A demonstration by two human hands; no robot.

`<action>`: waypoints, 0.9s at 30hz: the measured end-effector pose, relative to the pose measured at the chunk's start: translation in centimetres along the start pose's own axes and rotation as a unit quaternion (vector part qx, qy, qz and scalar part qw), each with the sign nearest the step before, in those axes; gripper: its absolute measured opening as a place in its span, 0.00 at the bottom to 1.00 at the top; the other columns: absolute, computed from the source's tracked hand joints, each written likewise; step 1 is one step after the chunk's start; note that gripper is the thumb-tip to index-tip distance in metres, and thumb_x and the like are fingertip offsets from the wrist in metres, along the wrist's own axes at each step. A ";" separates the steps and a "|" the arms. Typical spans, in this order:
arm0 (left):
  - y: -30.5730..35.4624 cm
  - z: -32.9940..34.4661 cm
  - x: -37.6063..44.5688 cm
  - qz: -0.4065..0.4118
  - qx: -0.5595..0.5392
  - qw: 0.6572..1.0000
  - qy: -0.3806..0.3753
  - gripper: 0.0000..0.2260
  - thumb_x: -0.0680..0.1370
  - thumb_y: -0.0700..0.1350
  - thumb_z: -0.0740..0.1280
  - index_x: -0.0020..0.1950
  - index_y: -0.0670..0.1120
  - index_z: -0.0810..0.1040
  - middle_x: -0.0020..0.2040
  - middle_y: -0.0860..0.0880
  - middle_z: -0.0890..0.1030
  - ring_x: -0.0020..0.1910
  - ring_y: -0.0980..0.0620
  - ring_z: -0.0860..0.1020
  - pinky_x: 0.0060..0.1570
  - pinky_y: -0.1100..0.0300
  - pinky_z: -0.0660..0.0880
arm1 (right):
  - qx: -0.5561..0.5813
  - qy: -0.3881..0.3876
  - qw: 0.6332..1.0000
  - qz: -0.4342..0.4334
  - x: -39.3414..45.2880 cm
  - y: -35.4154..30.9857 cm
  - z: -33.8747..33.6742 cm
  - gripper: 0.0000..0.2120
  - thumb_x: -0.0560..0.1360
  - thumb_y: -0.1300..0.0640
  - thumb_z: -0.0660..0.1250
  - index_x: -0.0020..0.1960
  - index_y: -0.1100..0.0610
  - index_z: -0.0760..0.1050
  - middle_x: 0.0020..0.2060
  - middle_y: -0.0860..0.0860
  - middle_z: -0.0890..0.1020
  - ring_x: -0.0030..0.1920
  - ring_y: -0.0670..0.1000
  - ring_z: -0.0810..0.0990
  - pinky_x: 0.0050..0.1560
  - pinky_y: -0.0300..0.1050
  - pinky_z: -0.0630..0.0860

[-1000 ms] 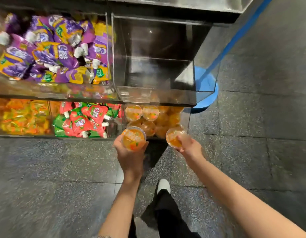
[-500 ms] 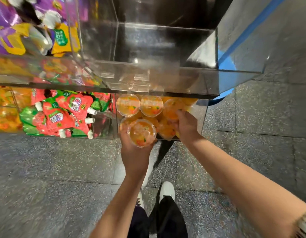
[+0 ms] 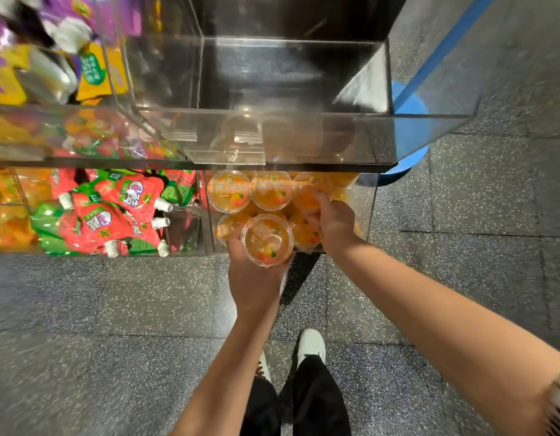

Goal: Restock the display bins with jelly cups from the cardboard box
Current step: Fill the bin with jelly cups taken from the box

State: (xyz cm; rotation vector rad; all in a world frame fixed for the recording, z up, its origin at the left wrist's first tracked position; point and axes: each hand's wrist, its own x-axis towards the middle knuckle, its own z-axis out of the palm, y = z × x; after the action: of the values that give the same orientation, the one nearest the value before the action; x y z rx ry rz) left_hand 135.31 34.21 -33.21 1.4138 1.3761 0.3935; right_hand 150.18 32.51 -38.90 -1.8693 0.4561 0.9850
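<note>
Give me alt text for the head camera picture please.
A person's left hand holds a jelly cup before a clear lower bin of orange cups, while the right hand reaches in among them. Red pouches fill the neighbouring bin.

Red and green spouted snack pouches with white caps (image 3: 115, 212) lie piled in a clear compartment on the lower shelf. Further left sit orange packets (image 3: 8, 215), too blurred to identify. On the upper shelf at far left are purple and yellow foil pouches (image 3: 36, 58). The floor is dark speckled stone tile (image 3: 461, 247). A round blue object (image 3: 410, 127), possibly a stool, stands behind the shelving. White shoes (image 3: 310, 344) and black trousers (image 3: 319, 404) show below.
</note>
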 end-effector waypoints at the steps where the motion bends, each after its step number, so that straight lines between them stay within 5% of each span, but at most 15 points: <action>1: -0.1 0.0 0.0 0.001 0.005 1.000 0.003 0.30 0.64 0.41 0.80 0.58 0.55 0.67 0.37 0.70 0.75 0.39 0.79 0.72 0.36 0.78 0.67 | 0.018 -0.006 1.000 0.016 0.0 0.1 0.1 0.13 0.73 0.47 0.69 0.41 0.57 0.76 0.37 0.51 0.82 0.40 0.51 0.83 0.49 0.49 0.80; 6: -0.3 0.0 -0.7 0.001 0.029 0.999 -0.017 0.30 0.65 0.41 0.79 0.57 0.55 0.65 0.39 0.67 0.72 0.36 0.80 0.71 0.35 0.80 0.66 | 0.109 -0.062 0.991 0.051 -0.2 -0.5 -0.3 0.09 0.74 0.53 0.70 0.42 0.57 0.74 0.47 0.56 0.82 0.46 0.55 0.83 0.54 0.52 0.80; 10: -0.4 -0.3 -1.1 -0.008 0.054 0.998 -0.010 0.29 0.65 0.44 0.80 0.54 0.58 0.64 0.38 0.68 0.73 0.37 0.76 0.72 0.36 0.75 0.65 | 0.100 -0.137 0.986 -0.011 -0.2 0.6 -1.5 0.14 0.77 0.51 0.67 0.57 0.59 0.77 0.56 0.55 0.81 0.55 0.56 0.81 0.48 0.42 0.81; 16: 0.5 0.0 -1.2 0.001 0.068 0.998 -0.016 0.30 0.64 0.42 0.80 0.57 0.53 0.66 0.40 0.68 0.69 0.35 0.79 0.70 0.33 0.80 0.63 | 0.159 -0.180 0.971 0.020 -2.6 0.9 -3.4 0.13 0.78 0.48 0.64 0.57 0.54 0.75 0.53 0.58 0.80 0.54 0.56 0.80 0.53 0.51 0.79; 20: 1.4 0.7 -1.6 -0.017 0.087 0.996 -0.033 0.32 0.64 0.46 0.80 0.60 0.51 0.66 0.39 0.64 0.71 0.38 0.60 0.73 0.39 0.65 0.67 | 0.074 -0.231 0.970 0.029 -5.2 2.7 -4.8 0.15 0.77 0.46 0.63 0.59 0.53 0.75 0.46 0.56 0.82 0.42 0.52 0.81 0.39 0.45 0.78; 24: 2.6 2.0 -2.1 -0.038 0.102 0.993 -0.049 0.37 0.64 0.48 0.80 0.67 0.54 0.66 0.49 0.54 0.78 0.50 0.48 0.77 0.49 0.59 0.71 | 0.115 -0.167 0.979 0.013 -4.1 2.9 -4.9 0.21 0.78 0.46 0.64 0.68 0.50 0.68 0.54 0.52 0.81 0.45 0.50 0.81 0.33 0.41 0.77; 27: 3.1 2.9 -1.8 -0.068 0.110 0.990 -0.051 0.33 0.65 0.50 0.79 0.65 0.56 0.68 0.42 0.56 0.76 0.46 0.47 0.78 0.43 0.60 0.70 | 0.127 -0.129 0.984 -0.006 -2.0 1.6 -4.4 0.22 0.78 0.49 0.64 0.70 0.55 0.66 0.61 0.56 0.78 0.44 0.52 0.81 0.28 0.38 0.76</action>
State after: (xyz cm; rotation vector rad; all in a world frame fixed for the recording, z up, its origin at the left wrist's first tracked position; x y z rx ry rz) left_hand 138.74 32.12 -30.92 1.4868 1.4551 0.0809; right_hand 149.87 27.74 -37.22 -1.4926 0.3943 1.0901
